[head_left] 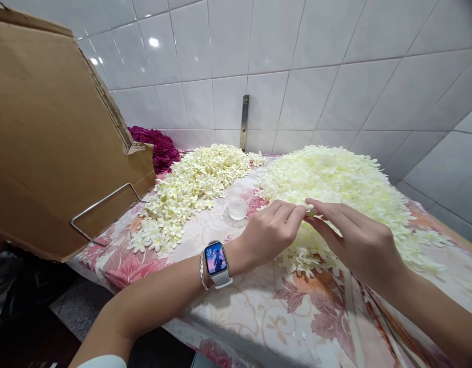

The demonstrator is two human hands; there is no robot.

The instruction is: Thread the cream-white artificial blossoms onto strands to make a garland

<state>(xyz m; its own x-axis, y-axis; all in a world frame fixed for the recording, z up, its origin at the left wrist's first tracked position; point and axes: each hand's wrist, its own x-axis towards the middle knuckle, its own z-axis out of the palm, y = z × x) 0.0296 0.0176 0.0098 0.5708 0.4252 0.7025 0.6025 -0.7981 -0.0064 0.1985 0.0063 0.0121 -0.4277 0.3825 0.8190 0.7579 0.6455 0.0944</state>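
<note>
My left hand (276, 227), with a watch (215, 258) and a bracelet on its wrist, is closed, its fingertips pinched together. Opposite it, my right hand (360, 243) pinches with thumb and forefinger. Between the two sets of fingertips is a small pale white flower (310, 209), mostly covered by the fingers. Both hands are in front of a large heap of loose, pale petalled flowers (331, 174). A second heap of small cream flowers (205, 174) lies to the left. Between the heaps stands a clear plastic cup (238, 204).
A flower-patterned tablecloth (259, 306) covers the table. At the left stands a large cardboard sheet (55, 138) with a bent metal wire stand (105, 204) in front. Purple flowers (159, 145) lie behind it. A metal bracket (244, 120) is fixed to the tiled wall (297, 102).
</note>
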